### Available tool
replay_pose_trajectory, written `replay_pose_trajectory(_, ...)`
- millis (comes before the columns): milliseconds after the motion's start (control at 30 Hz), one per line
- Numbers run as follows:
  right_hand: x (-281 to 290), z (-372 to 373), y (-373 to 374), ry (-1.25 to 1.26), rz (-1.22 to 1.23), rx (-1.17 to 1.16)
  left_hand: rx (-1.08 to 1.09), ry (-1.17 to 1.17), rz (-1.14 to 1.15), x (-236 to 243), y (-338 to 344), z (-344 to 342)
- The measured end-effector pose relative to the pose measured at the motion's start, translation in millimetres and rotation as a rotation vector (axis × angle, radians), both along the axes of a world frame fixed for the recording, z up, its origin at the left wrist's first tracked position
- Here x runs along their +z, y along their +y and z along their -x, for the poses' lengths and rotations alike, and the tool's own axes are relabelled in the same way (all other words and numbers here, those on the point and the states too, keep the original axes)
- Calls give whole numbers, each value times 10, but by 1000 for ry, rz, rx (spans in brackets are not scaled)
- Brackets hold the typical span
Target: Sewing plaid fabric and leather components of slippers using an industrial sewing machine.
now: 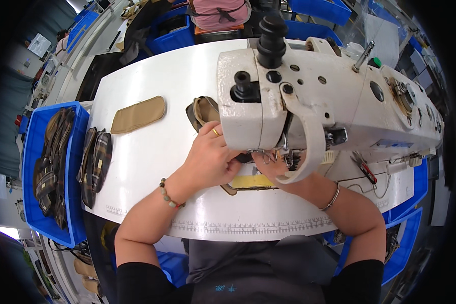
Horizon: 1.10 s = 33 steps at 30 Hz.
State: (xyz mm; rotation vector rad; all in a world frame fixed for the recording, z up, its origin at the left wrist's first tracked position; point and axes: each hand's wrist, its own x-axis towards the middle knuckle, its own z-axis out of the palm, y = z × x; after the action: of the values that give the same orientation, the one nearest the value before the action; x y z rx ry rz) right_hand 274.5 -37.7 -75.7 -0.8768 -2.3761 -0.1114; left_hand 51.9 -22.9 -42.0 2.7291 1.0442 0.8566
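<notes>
A white sewing machine (283, 101) stands over the white table, its head above both my hands. My left hand (210, 154) is closed, thumb against curled fingers, on a tan and dark fabric piece (203, 110) beside the needle area. Part of that piece shows beyond my knuckles, with a dark bit between my hands. My right hand (281, 169) reaches under the machine head from the right, touching the work. Its fingers are mostly hidden by the machine's parts and pale curved guard (316, 137). Just below the hands lies a yellow strip (251, 181) with a dark edge.
Left on the table lie a flat tan padded piece (139, 114) and plaid fabric pieces (96, 164). A blue bin (76, 195) of plaid pieces stands at the left edge. Red-handled snips (365, 168) lie right of my right hand. A printed ruler (248, 229) runs along the front edge.
</notes>
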Motion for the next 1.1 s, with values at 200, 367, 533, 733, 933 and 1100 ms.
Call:
replay_pose_trajectory(200,11,-33,8,-96,-56,13,34,126,137,177,-62,-47)
replay_pose_trajectory(367,138,-27,-127,219,492,28,27,170,124,139,-83,-5)
replay_pose_trajectory(533,40,41,-265,453,753,-89,-21,175,77,151,-90,-4)
replay_pose_trajectory(733,98,15,-224,135,411,-26,-35,204,16,151,-149,-49)
replay_pose_trajectory(933,-53,-58,-164,54,183,88,5,347,12,209,-196,-78)
replay_pose_trajectory(1100,66,-13,-155,331,329,100,42,328,-3,165,-223,-114)
